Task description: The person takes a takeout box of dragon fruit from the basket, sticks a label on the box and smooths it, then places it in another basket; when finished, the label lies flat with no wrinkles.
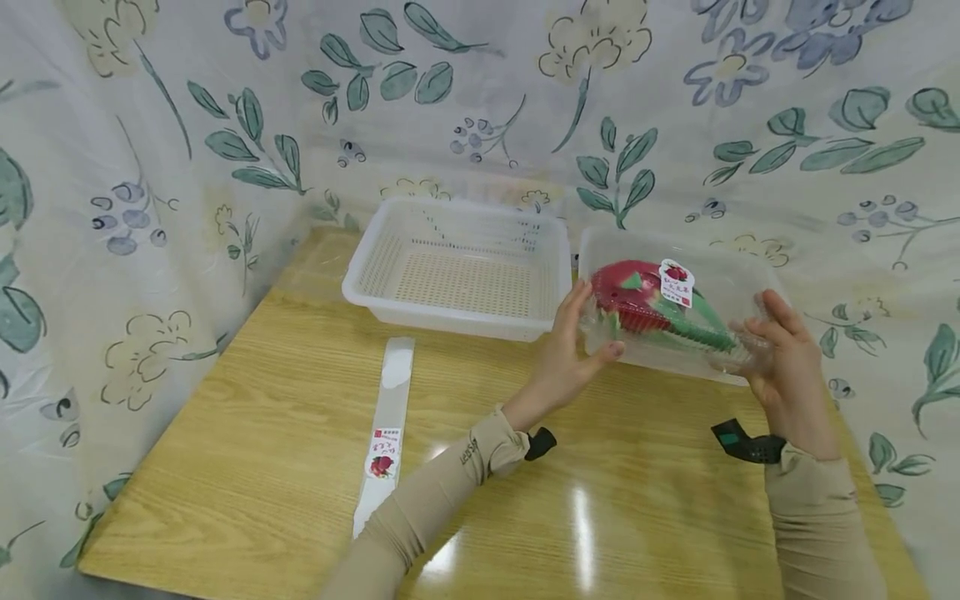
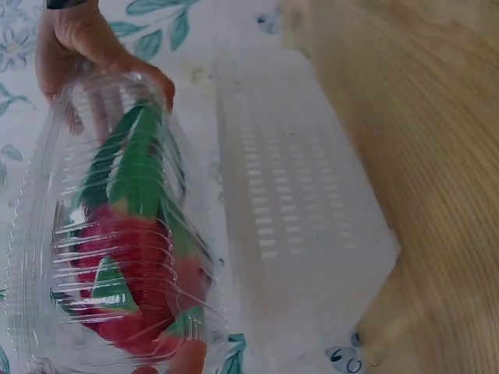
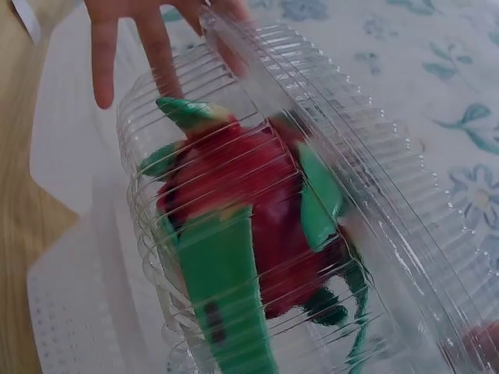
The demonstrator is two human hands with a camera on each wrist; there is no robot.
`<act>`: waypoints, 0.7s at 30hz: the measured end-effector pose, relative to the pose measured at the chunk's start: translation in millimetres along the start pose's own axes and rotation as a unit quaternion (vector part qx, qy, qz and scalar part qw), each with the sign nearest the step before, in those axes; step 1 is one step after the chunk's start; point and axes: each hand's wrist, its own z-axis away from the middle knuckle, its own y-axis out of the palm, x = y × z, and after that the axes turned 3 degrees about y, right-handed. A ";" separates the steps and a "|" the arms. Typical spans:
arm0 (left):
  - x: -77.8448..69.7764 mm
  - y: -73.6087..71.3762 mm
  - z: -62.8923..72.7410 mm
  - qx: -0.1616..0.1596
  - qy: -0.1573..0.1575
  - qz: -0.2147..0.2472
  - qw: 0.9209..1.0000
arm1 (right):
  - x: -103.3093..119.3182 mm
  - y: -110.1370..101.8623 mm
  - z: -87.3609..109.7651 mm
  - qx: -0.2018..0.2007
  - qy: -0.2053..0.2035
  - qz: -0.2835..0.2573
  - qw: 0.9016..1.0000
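A clear plastic clamshell box (image 2: pixel 39 257) with ribbed sides holds a red dragon fruit (image 1: pixel 626 304) with long green scales. On the box's top sits a white label (image 1: pixel 677 283) with a dragon fruit picture. My left hand (image 1: pixel 566 354) grips the left end of the box, thumb on the near side and fingers at the far side. At the other end my right hand (image 1: pixel 795 367) holds it, partly seen through the plastic. The box is over a white translucent basket (image 1: pixel 678 367) at the right; whether it touches the basket, I cannot tell.
Left of it stands a white perforated basket (image 1: pixel 457 312). A label backing strip (image 1: pixel 390 400) with one dragon fruit sticker lies on the wooden table (image 1: pixel 255 433). Floral curtain (image 1: pixel 480 100) hangs behind and at both sides.
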 end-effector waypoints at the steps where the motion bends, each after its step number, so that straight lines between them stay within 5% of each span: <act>1: 1.2 2.7 -1.7 0.003 -0.002 -0.001 1.000 | 2.0 -1.3 -3.4 -0.005 0.000 0.007 1.000; 5: 7.6 14.0 -4.6 0.013 -0.015 -0.023 1.000 | 11.5 -6.0 -18.1 -0.014 -0.001 -0.003 1.000; 14: 32.0 37.3 -4.9 0.045 -0.026 -0.152 0.987 | 20.6 -12.2 -46.7 -0.060 -0.007 0.026 0.998; 21: 43.4 44.2 -6.4 0.047 -0.044 -0.185 0.981 | 17.5 -19.9 -58.1 -0.058 -0.011 0.013 0.998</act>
